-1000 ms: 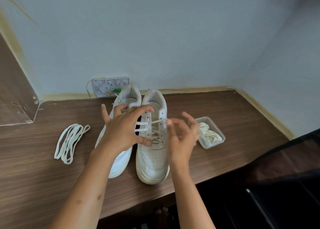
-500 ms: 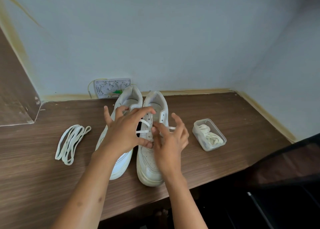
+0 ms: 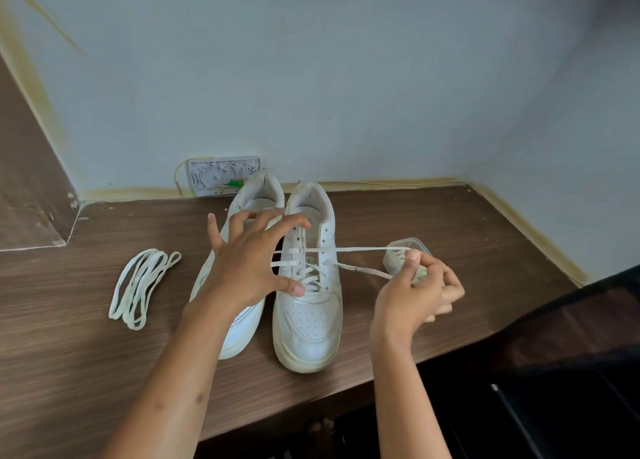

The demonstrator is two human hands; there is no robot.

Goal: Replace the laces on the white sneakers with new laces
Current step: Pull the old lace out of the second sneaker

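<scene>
Two white sneakers stand side by side on the wooden table, toes toward me: the left sneaker (image 3: 239, 323) and the right sneaker (image 3: 310, 323). My left hand (image 3: 251, 264) is spread over them, fingers arched, thumb tip pressing the right sneaker's lower eyelets. My right hand (image 3: 420, 290) pinches the off-white lace (image 3: 360, 250) and holds it stretched out to the right of the right sneaker. Both strands run taut from the eyelets to my fingers. A bundle of white laces (image 3: 140, 287) lies to the left of the sneakers.
A small clear plastic box (image 3: 417, 243) holding more laces sits behind my right hand. A white wall socket plate (image 3: 221, 174) is at the wall behind the sneakers. The table's front edge (image 3: 346, 394) runs close below the toes. A dark area lies at the lower right.
My right hand has moved from the right sneaker's eyelets out to the right, drawing the lace taut with it. My left hand stays over the sneakers.
</scene>
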